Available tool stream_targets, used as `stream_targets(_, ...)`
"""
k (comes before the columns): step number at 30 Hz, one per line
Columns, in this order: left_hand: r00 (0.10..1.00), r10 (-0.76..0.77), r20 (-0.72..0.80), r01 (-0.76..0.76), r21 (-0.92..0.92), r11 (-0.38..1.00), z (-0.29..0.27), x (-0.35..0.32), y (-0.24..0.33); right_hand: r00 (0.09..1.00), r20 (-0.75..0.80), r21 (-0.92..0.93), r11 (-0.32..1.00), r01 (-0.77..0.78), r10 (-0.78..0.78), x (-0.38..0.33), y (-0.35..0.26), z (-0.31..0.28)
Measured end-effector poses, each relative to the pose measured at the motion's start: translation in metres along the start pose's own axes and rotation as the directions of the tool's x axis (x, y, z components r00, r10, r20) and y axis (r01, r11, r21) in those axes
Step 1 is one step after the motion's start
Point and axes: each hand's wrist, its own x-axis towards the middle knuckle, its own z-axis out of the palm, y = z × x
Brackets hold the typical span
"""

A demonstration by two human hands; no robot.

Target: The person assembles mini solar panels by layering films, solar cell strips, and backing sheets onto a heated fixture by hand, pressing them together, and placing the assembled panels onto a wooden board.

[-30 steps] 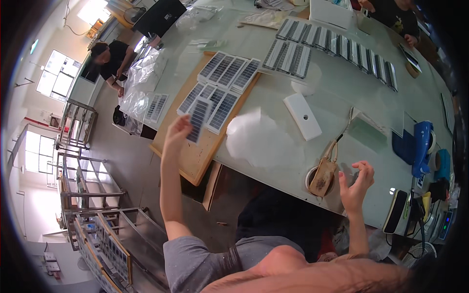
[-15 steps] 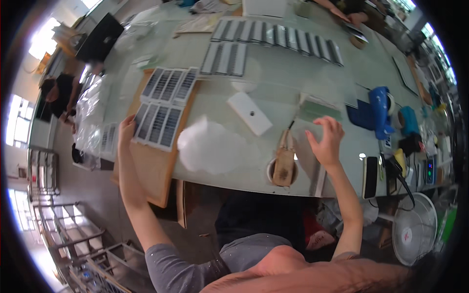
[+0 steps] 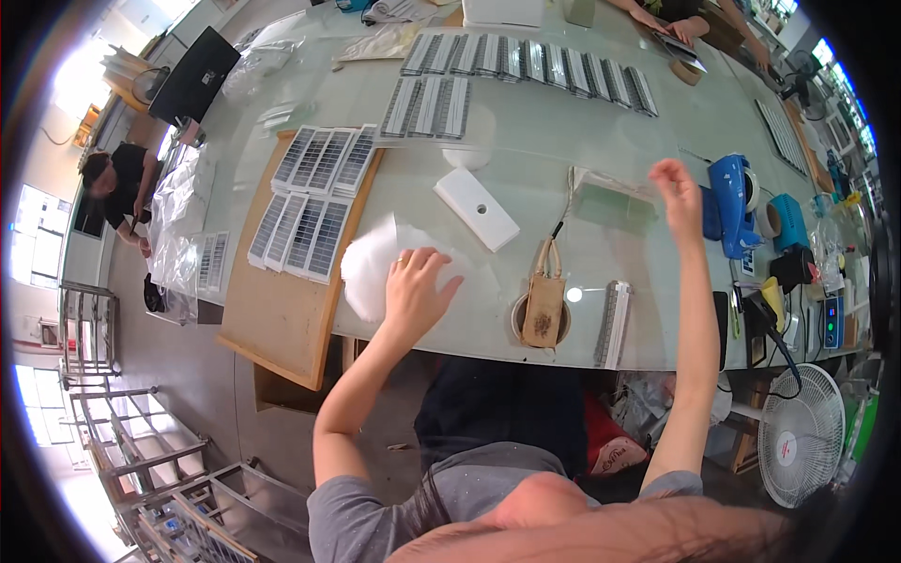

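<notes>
My left hand hovers at or just above a loose pile of thin white sheets, its thumb and fingers apart and nothing visible in it. Whether it touches the sheets I cannot tell. Farther out, my right hand is raised beside a blue tape dispenser, fingers stretched and seemingly holding nothing. To the left, small dark gridded panels with white edges lie in two rows on a wooden board. Between my hands sit a white rectangular block with a round hole and a tan padded piece in a round bowl.
Rows of gridded strips lie at the far side. A ruler-like strip rests near the front edge, a greenish sheet beyond it. A white fan stands at lower right. Other people are at the far right and left.
My left hand has left the panels' left edge and moved right, over the white sheets. My right hand has moved farther out and right, away from the greenish sheet.
</notes>
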Motion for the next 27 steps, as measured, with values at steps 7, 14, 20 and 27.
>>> stream_targets(7, 0.981, -0.157, -0.118, 0.181, 0.237, 0.955, 0.017, 0.028, -0.025, 0.971, -0.051, 0.254, 0.944, -0.212, 0.232, -0.064, -0.062, 0.034)
stream_targets(14, 0.998, -0.017, -0.060, 0.005, -0.197, 0.980, 0.010, 0.037, -0.030, 0.850, 0.294, 0.211, 0.838, -0.503, 0.436, -0.155, -0.076, 0.104)
stream_targets(20, 0.925, -0.261, 0.275, 0.346, -0.894, 0.286, -0.008, 0.011, 0.046, 0.986, 0.145, -0.410, 0.912, -0.015, 0.081, -0.160, -0.059, 0.107)
stream_targets(27, 0.913, -0.143, 0.382, 0.407, -0.834, 0.373, 0.009, -0.041, 0.123, 0.932, 0.346, -0.028, 0.994, -0.110, 0.113, -0.176, -0.095, 0.098)
